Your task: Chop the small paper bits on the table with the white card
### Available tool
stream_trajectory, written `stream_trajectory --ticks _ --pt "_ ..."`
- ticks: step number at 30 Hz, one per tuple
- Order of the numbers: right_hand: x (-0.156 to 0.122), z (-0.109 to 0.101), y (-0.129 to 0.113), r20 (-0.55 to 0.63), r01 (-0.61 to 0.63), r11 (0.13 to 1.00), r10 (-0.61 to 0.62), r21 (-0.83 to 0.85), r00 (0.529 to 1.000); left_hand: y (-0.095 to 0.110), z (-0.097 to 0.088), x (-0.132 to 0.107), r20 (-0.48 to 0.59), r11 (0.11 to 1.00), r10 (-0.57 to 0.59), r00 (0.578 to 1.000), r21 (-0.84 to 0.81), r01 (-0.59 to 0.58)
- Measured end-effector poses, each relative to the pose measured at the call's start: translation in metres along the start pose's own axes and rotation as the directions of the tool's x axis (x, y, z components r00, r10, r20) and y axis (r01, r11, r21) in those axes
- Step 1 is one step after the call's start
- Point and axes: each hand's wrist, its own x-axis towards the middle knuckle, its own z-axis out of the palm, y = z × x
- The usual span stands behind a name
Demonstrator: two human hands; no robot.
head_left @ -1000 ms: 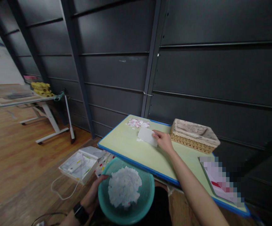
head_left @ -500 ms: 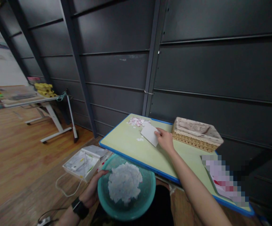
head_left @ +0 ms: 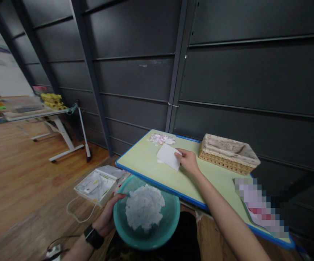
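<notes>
My right hand point(head_left: 187, 161) is stretched out over a pale green table with a blue rim point(head_left: 146, 173) and pinches a white card point(head_left: 168, 156) by its right edge, the card's lower edge on the tabletop. A small heap of pink and white paper scraps point(head_left: 161, 139) lies just beyond the card at the table's far corner. My left hand point(head_left: 107, 217), with a dark watch on the wrist, grips the left rim of a teal plastic bowl point(head_left: 170, 217) held below the table's near edge. The bowl holds a pile of white paper scraps point(head_left: 144, 206).
A lined wicker basket point(head_left: 228, 153) stands on the table to the right of my hand, and papers point(head_left: 257, 206) lie at the near right. An open white box point(head_left: 95, 185) with a cable sits on the wooden floor. A second table point(head_left: 37, 114) stands far left. A dark panelled wall runs behind.
My right hand has slid the card a little to the left and nearer across the tabletop. The bowl and my left hand stay in much the same place.
</notes>
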Motion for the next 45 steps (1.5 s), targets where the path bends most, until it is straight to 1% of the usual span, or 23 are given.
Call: stream_trajectory --ticks 3,6,9,14,16,19,22,24,25,26,27,28,29,30,31,32,33,34,35,37,40,43,45 --pt "0.000 0.000 0.001 -0.021 -0.005 0.999 0.006 0.040 1.000 0.001 0.003 -0.002 -0.032 1.000 0.009 0.999 0.014 -0.009" --pt "0.000 -0.001 0.000 -0.007 0.008 1.000 -0.008 0.018 1.000 0.002 0.004 -0.004 -0.012 1.000 -0.003 1.000 -0.015 0.003" --pt "0.000 -0.001 -0.001 0.037 0.011 1.000 -0.012 0.027 0.999 0.002 0.004 -0.004 0.022 0.999 -0.032 0.999 -0.040 0.032" --pt "-0.003 0.000 -0.004 0.169 -0.020 0.990 -0.004 0.137 0.986 0.001 0.002 0.000 0.072 0.997 -0.037 0.997 -0.059 0.041" --pt "-0.004 0.001 -0.007 0.257 -0.047 0.980 -0.004 0.194 0.966 -0.001 0.000 0.001 0.102 0.997 -0.039 0.994 -0.067 0.046" --pt "-0.009 0.003 -0.013 0.386 -0.122 0.950 0.001 0.289 0.922 -0.003 -0.003 0.003 0.131 0.996 -0.029 0.991 -0.075 0.039" --pt "-0.016 0.005 -0.020 0.477 -0.187 0.913 -0.009 0.362 0.879 -0.004 -0.005 0.004 0.149 0.996 -0.013 0.989 -0.087 0.026" --pt "-0.018 0.007 -0.025 0.534 -0.222 0.893 -0.023 0.391 0.845 -0.004 -0.005 0.003 0.141 0.996 -0.021 0.990 -0.079 0.033" --pt "-0.018 0.007 -0.026 0.547 -0.239 0.883 -0.024 0.404 0.837 -0.004 -0.004 0.003 0.135 0.997 -0.028 0.990 -0.073 0.039" --pt "-0.018 0.007 -0.026 0.540 -0.251 0.873 -0.017 0.419 0.842 -0.003 -0.004 0.003 0.132 0.997 -0.036 0.991 -0.069 0.045" --pt "-0.016 0.007 -0.024 0.501 -0.252 0.865 0.001 0.434 0.865 -0.003 -0.004 0.003 0.134 0.996 -0.043 0.990 -0.067 0.053" --pt "-0.014 0.006 -0.022 0.426 -0.239 0.864 0.031 0.444 0.904 -0.002 -0.004 0.003 0.139 0.996 -0.049 0.989 -0.068 0.059" --pt "-0.011 0.005 -0.019 0.319 -0.212 0.872 0.068 0.442 0.945 -0.002 -0.005 0.003 0.147 0.995 -0.054 0.988 -0.070 0.065" --pt "-0.007 0.002 -0.016 0.191 -0.177 0.890 0.104 0.420 0.976 -0.002 -0.005 0.003 0.155 0.995 -0.060 0.986 -0.072 0.072" --pt "-0.004 -0.001 -0.012 0.053 -0.143 0.917 0.133 0.371 0.990 -0.002 -0.006 0.004 0.162 0.994 -0.064 0.985 -0.072 0.077" --pt "-0.001 -0.005 -0.008 -0.072 -0.117 0.947 0.145 0.299 0.987 -0.003 -0.006 0.004 0.165 0.994 -0.066 0.984 -0.074 0.079" --pt "0.002 -0.010 -0.005 -0.173 -0.101 0.972 0.139 0.211 0.975 -0.003 -0.007 0.004 0.162 0.994 -0.062 0.985 -0.078 0.076" --pt "0.004 -0.014 -0.003 -0.244 -0.094 0.988 0.122 0.121 0.962 -0.003 -0.007 0.005 0.158 0.994 -0.057 0.986 -0.082 0.071" --pt "0.005 -0.018 -0.001 -0.289 -0.094 0.995 0.099 0.033 0.952 -0.003 -0.007 0.005 0.153 0.994 -0.052 0.987 -0.088 0.066" --pt "0.006 -0.023 -0.001 -0.324 -0.102 0.989 0.062 -0.108 0.944 -0.003 -0.007 0.005 0.146 0.994 -0.049 0.988 -0.090 0.063" --pt "0.004 -0.023 -0.004 -0.314 -0.115 0.968 0.041 -0.221 0.949 -0.001 -0.005 0.003 0.148 0.995 -0.047 0.988 -0.079 0.059" --pt "0.004 -0.019 -0.004 -0.289 -0.120 0.966 0.050 -0.228 0.956 0.000 -0.005 0.003 0.156 0.996 -0.037 0.987 -0.072 0.049" --pt "0.004 -0.017 -0.001 -0.273 -0.124 0.977 0.073 -0.173 0.959 -0.001 -0.006 0.003 0.163 0.997 -0.030 0.986 -0.067 0.042"
